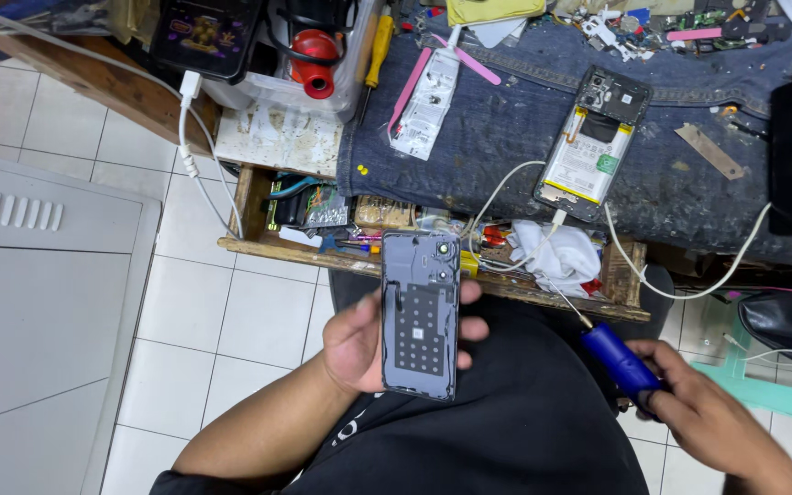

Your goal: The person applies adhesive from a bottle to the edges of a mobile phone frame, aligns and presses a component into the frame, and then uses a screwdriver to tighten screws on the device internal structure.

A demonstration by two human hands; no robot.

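Fingers of left hand (359, 344) clasp phone back cover (421, 313); right hand (703, 412) fingers grip blue screwdriver (618, 359).

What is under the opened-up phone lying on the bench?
The opened phone lies on dark blue denim cloth spread over the bench. A white cable plugs into its lower end. The bench surface beneath the cloth is covered, so it cannot be seen.
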